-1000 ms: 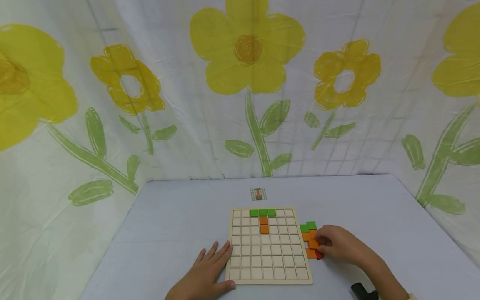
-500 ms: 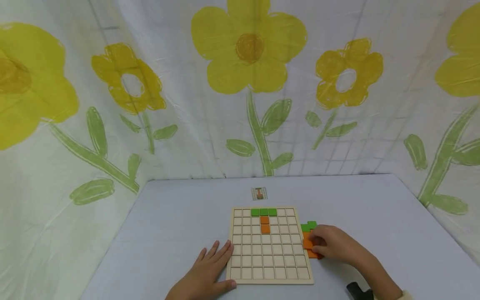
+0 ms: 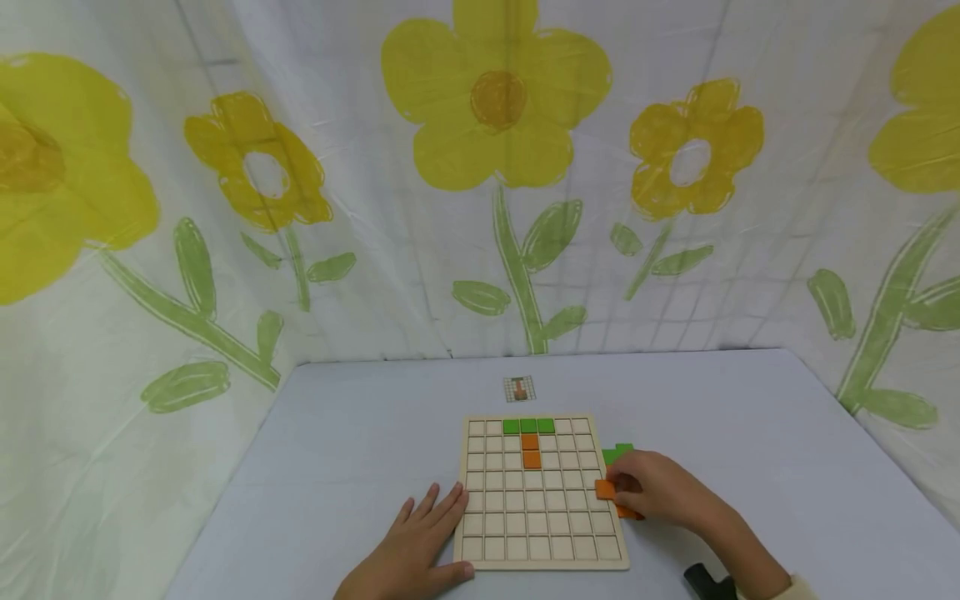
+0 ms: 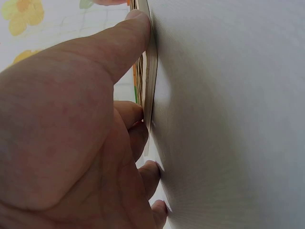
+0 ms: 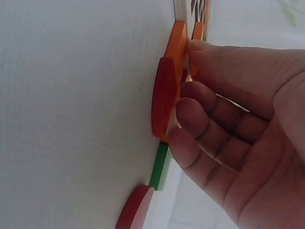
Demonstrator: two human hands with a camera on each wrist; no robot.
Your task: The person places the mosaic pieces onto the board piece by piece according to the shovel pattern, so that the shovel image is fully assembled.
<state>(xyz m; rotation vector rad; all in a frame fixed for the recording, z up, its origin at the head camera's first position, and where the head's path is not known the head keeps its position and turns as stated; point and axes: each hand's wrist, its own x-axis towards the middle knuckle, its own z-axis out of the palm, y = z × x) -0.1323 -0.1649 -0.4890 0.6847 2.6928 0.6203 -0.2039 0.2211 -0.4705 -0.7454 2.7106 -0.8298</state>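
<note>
Orange tile [image 3: 604, 489]: lower right of the head view, its left part over the board's right rim; cannot tell whether it touches the rim
Right hand [image 3: 660, 487]: thumb and fingers curled, pinching the orange tile from its right side, left part sticking out past the fingertips
Left hand [image 3: 412, 542]: fingers spread, bottom centre of the head view, index fingertip and thumb touching the board's left rim
Board [image 3: 559, 500]: flat, pale grid of square recesses, lower centre, looks like wood
Tile handling: looks light, stiff and thin, unlikely to break; smooth painted faces may slip a little, and crowded neighbours could be nudged
Tile hold: two opposite edges between thumb and index seem best, leaving one side free
Set tiles: three green tiles [image 3: 528, 426] in the top row, two orange squares [image 3: 532, 460] stacked beneath the middle one
Loose tiles: green pair [image 3: 618, 451] just beside the board's right rim; more orange partly hidden by the right hand
Red piece [image 5: 164, 95]: centre of the right wrist view, near the fingertips
Card [image 3: 519, 388]: above the board, small printed grid
</note>
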